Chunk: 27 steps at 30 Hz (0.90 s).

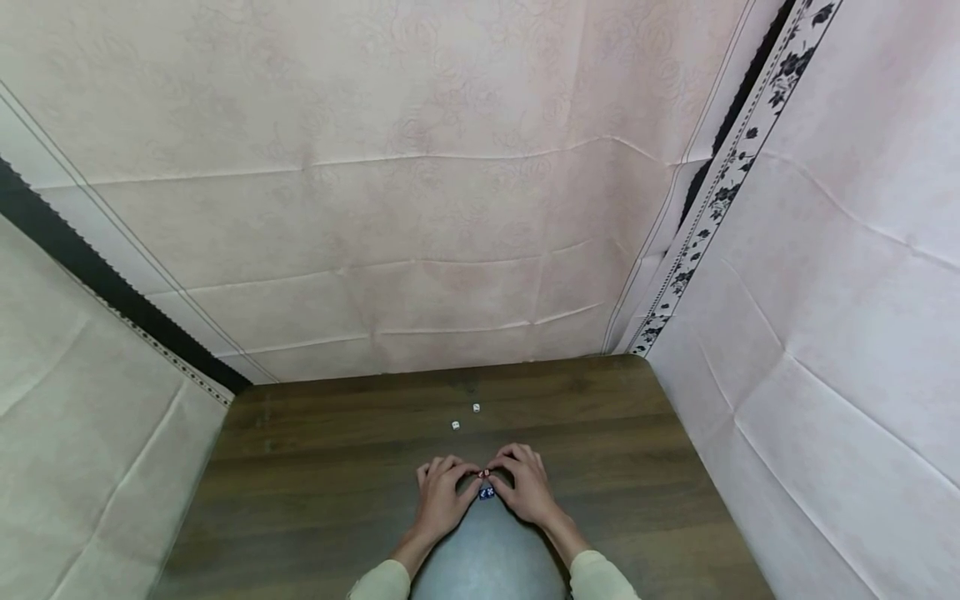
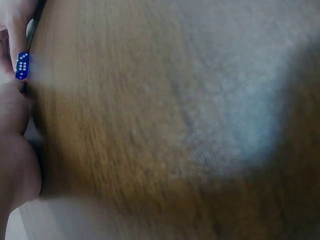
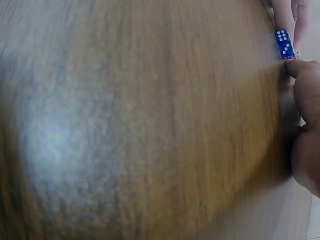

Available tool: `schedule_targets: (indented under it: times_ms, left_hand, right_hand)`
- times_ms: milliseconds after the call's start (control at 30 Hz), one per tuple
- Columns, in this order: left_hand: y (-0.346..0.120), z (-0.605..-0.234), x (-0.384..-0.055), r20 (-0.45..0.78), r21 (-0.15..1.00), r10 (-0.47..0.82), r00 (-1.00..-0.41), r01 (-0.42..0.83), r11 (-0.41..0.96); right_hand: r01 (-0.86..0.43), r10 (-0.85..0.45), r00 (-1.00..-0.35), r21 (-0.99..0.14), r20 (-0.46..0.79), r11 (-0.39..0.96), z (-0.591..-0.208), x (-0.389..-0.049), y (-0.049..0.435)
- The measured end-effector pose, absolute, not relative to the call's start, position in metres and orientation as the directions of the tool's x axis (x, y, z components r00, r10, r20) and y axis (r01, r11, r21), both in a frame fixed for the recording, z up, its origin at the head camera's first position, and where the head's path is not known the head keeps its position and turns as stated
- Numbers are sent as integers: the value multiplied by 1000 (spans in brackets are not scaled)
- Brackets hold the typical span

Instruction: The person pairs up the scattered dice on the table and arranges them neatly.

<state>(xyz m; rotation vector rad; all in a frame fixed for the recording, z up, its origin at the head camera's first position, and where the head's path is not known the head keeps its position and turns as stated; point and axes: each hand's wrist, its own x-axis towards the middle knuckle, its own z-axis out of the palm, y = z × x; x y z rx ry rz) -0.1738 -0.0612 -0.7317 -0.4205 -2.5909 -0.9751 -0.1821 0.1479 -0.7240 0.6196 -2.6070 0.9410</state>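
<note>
Delicately, at the middle of a brown wooden tabletop [image 1: 300,467], my left grip [image 1: 445,497] and my right grip [image 1: 527,486] meet at a tiny row of red dice [image 1: 483,473], held between their fingertips. The dice look light, hard and rigid, with little chance of breaking; judging by their smooth faces, they are likelier to slip or twist out of line than to dent, and the outer side faces seem the best place to take hold, with light, even pressure from left and right. Each grip is narrow, thumb and forefinger drawn almost together so that they pinch the red dice from its own side, while the other fingers curve away behind. How many red dice there are I cannot tell, so much do my fingers cover. Just on the near side of them, by my thumbs, sits a pair of blue dice [image 1: 487,493] with white pips, side by side and lined up with each other; both wrist views catch them near the thumb tips, though whether skin touches them is unclear. Farther out on the tabletop, beyond my fingers, a white die [image 1: 455,425] and a second white one [image 1: 476,408] lie apart from each other, and pale cloth [image 1: 450,250] rises behind the far edge.
</note>
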Motion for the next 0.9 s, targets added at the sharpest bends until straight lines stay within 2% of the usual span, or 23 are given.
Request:
schedule_targets:
  times_ms: [300, 567, 900]
  left_hand:
    - [-63, -732, -173, 409, 576, 165, -898, 393, 717]
    - [-64, -733, -174, 419, 569, 169, -892, 403, 717]
    - [-63, -730, -174, 391, 581, 172, -904, 387, 716]
  right_hand:
    - [-456, -290, -886, -567, 362, 685, -720, -182, 148]
    - [-350, -272, -935, -697, 227, 626, -707, -187, 153]
    - [-292, -196, -956, -741, 218, 604, -693, -209, 155]
